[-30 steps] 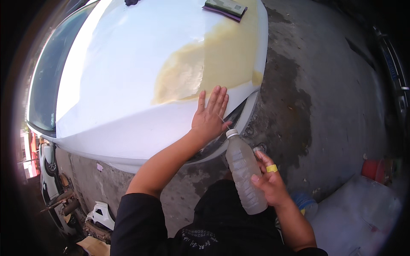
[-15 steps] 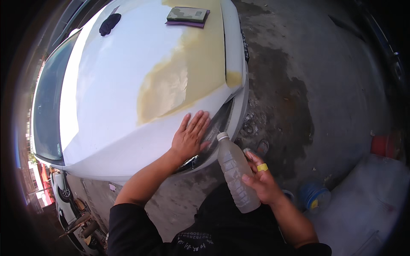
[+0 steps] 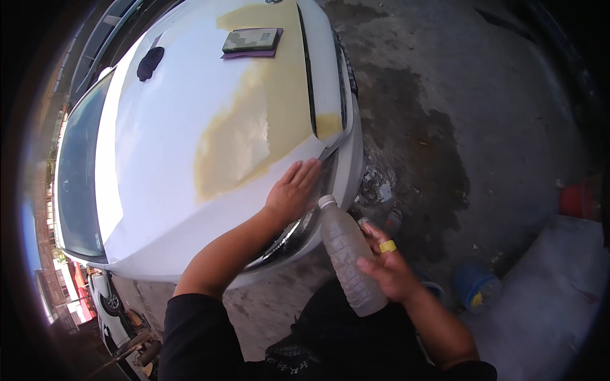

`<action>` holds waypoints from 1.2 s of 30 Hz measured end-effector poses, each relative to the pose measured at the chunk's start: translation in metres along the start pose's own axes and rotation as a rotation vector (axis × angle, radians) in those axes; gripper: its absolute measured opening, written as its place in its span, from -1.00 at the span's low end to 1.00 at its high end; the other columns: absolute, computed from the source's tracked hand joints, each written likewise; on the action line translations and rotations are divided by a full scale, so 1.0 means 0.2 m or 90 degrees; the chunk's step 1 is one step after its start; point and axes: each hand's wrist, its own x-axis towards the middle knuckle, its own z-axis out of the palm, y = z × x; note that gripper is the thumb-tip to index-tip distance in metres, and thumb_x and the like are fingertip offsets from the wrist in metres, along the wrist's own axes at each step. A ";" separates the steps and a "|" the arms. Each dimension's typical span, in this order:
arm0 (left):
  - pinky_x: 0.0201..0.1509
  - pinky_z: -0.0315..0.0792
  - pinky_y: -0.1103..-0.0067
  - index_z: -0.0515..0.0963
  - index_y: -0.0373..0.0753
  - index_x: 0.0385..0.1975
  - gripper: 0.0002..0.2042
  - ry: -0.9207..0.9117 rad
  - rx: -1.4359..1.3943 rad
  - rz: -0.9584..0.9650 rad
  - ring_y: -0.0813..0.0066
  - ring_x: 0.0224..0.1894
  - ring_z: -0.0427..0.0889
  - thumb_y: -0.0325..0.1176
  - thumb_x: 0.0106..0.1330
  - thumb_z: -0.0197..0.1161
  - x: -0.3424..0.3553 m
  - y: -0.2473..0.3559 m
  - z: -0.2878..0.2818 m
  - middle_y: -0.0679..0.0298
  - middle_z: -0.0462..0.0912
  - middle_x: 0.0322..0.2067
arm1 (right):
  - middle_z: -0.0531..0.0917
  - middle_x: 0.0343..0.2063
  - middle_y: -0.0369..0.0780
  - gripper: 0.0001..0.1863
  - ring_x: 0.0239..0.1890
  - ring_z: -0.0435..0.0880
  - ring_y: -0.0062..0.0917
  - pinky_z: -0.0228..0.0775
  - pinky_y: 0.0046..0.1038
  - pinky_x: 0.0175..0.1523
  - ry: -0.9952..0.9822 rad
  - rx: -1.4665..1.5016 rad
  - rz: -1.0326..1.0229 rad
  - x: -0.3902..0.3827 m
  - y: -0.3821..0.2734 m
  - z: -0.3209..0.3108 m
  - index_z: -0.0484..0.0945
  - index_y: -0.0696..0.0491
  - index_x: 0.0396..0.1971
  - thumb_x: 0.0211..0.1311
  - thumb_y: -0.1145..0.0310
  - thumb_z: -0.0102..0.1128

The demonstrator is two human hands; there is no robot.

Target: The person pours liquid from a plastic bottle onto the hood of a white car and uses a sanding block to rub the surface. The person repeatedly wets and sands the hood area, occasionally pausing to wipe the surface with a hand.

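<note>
You're standing outdoors in bright daylight on rough grey concrete ground (image 3: 508, 108), with a big dark wet stain (image 3: 419, 152) spreading near its middle. Off at the right edge of the ground there's a red plastic container (image 3: 577, 200), and closer in a blue plastic bucket (image 3: 473, 287) sits just beside a pale translucent plastic sheet (image 3: 553, 298). Down at the lower left corner you've got another white car (image 3: 111, 305) parked.
</note>
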 end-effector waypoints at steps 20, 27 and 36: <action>0.52 -0.30 0.07 -0.01 -0.37 0.45 -0.14 0.145 -0.121 -0.490 0.10 0.55 -0.19 0.22 0.38 -0.07 -0.03 -0.33 -0.05 0.00 -0.08 0.49 | 0.25 0.33 -0.07 -0.16 0.35 0.27 -0.41 0.11 -0.31 0.41 -0.064 -0.003 -0.005 0.09 -0.12 0.01 -0.10 0.20 0.44 0.28 0.45 0.21; 0.55 -0.39 0.17 -0.07 -0.44 0.44 -0.14 0.142 -0.103 -0.522 0.02 0.55 -0.31 0.21 0.41 -0.15 0.57 -0.29 -0.16 -0.09 -0.16 0.49 | 0.23 0.34 -0.05 -0.14 0.35 0.27 -0.39 0.12 -0.28 0.40 -0.023 0.012 -0.001 0.11 -0.22 -0.05 -0.13 0.19 0.44 0.29 0.45 0.21; 0.55 -0.25 0.20 0.09 -0.30 0.43 -0.24 0.172 -0.097 -0.407 0.21 0.55 -0.13 0.16 0.41 -0.08 0.31 -0.24 -0.09 0.11 -0.01 0.49 | 0.23 0.31 -0.03 -0.14 0.34 0.27 -0.39 0.12 -0.30 0.40 -0.086 -0.013 0.058 0.21 -0.33 -0.09 -0.14 0.17 0.45 0.29 0.46 0.20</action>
